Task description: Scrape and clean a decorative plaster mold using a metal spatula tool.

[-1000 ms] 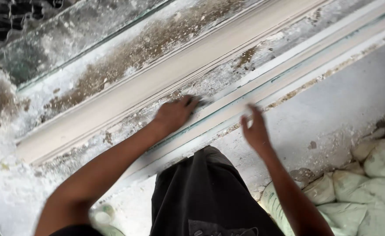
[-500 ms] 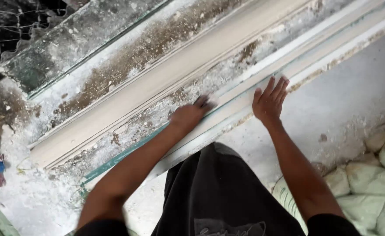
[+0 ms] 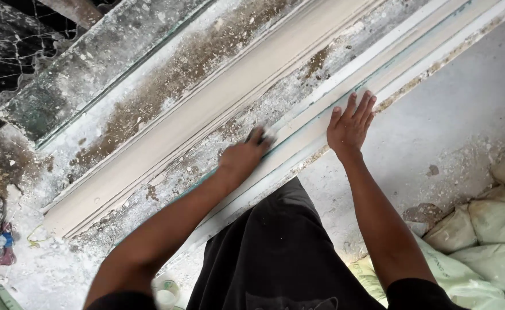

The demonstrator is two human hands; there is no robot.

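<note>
Our left hand (image 3: pixel 242 161) w/ fingers curled on a small pale scrap, rubbing the long white plaster moulding strip (image 3: pixel 344 103); right hand (image 3: pixel 350 123) flat, fingers spread, steadying it. Plenty of crust left, so approx midway.

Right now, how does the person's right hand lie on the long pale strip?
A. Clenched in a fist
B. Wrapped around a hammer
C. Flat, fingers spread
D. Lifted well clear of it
C: the right hand lies flat with its fingers spread on the long pale strip.
</note>
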